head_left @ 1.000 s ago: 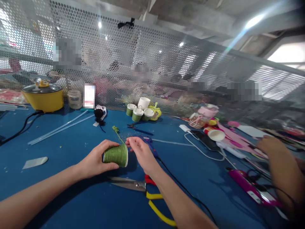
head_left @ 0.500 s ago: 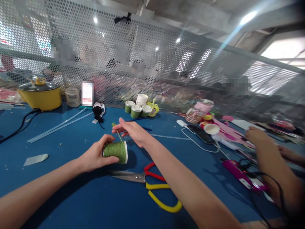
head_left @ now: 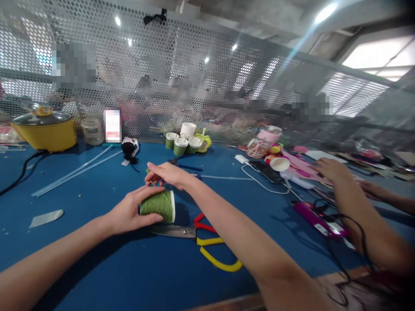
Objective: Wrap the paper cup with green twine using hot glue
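A spool of green thread (head_left: 158, 206), its white end facing right, lies on its side in my left hand (head_left: 131, 212). The thumb and fingers of that hand are wrapped round it. Just above the spool, my right hand (head_left: 168, 175) has its fingers curled and pinched on the green thread (head_left: 151, 183). That thread runs up from the spool; a small green bunch shows at the fingertips. Scissors (head_left: 181, 232) with red and yellow handles lie below my right forearm, their blades close under the spool.
Similar green rolls (head_left: 180, 146) stand at the back beside a yellow-green cord bundle (head_left: 204, 141). Pliers (head_left: 186, 166) lie behind my right hand. A yellow pot (head_left: 45, 131) sits far left. Cables, a phone (head_left: 266, 171) and a purple power strip (head_left: 320, 220) lie right, near another person's arm (head_left: 353, 198).
My right hand has come lower and closer to the spool, and the stretch of thread between them is shorter. The view has shifted slightly right. The left hand keeps its hold.
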Motion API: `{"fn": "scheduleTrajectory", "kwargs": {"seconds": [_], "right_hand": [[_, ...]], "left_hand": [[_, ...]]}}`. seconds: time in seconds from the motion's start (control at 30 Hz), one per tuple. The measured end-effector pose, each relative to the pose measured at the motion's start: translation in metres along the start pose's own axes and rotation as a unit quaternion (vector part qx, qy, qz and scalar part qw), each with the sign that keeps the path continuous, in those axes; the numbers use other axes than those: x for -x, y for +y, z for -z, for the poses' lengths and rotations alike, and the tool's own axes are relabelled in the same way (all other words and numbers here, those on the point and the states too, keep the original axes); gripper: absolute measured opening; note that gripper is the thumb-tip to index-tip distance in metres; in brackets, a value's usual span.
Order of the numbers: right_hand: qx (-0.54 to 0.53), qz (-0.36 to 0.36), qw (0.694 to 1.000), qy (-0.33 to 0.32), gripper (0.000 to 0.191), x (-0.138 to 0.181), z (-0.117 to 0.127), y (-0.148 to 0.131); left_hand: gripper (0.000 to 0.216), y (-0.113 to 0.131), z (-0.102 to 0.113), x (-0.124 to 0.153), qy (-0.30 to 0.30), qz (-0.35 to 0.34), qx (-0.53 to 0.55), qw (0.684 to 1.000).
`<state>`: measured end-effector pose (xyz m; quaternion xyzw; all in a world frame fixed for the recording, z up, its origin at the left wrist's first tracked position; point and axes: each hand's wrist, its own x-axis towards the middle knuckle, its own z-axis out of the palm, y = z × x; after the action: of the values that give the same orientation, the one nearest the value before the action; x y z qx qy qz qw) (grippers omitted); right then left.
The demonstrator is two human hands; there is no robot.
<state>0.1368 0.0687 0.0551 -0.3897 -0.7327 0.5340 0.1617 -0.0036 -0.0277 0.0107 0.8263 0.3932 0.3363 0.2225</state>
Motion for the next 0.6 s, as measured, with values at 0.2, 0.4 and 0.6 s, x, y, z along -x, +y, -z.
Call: {"fn": "scheduleTrajectory", "kwargs": {"seconds": [0.2,0.4,0.6], "right_hand": [[0.160,-0.037,0.969,0.187,0.038,0.026,0.044,0.006],[0.282,-0.104,0.910,0.284,0.017,0.068,0.079,0.044],[0.298,-0.119,0.901,0.292,0.010,0.066,0.062,0.079]], "left_hand": [[0.048,0.001,0.002,-0.001,0.018,0.007,-0.007,1.000],[0.046,-0.007,0.000,-0.003,0.070,0.044,0.036,0.996],[0.046,-0.007,0.000,-0.004,0.088,0.046,0.037,0.994]]}}
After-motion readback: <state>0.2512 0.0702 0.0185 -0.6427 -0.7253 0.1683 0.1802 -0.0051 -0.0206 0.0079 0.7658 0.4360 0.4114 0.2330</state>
